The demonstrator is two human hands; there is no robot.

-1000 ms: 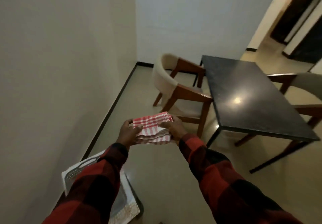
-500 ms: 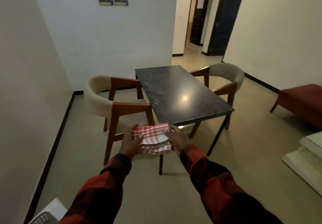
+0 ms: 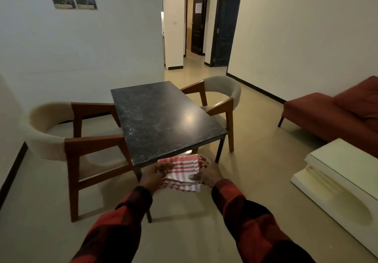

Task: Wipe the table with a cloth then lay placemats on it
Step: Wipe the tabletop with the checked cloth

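Note:
A folded red-and-white checked cloth (image 3: 182,170) is held in front of me by both hands, just short of the near end of a dark marble-patterned table (image 3: 161,117). My left hand (image 3: 154,176) grips the cloth's left side. My right hand (image 3: 208,173) grips its right side, thumb on top. The cloth appears to be a stack of several folded layers. The tabletop is bare and shows a light reflection.
An armchair with wooden arms (image 3: 75,140) stands at the table's left side, another (image 3: 221,99) at its right. A red sofa (image 3: 337,113) and a low white table (image 3: 343,170) lie to the right. An open doorway (image 3: 227,23) is at the back.
My view has swung from the left wall and the basket on the floor round to the table's near end. Both hands keep hold of the cloth, which now hangs closer to the table edge.

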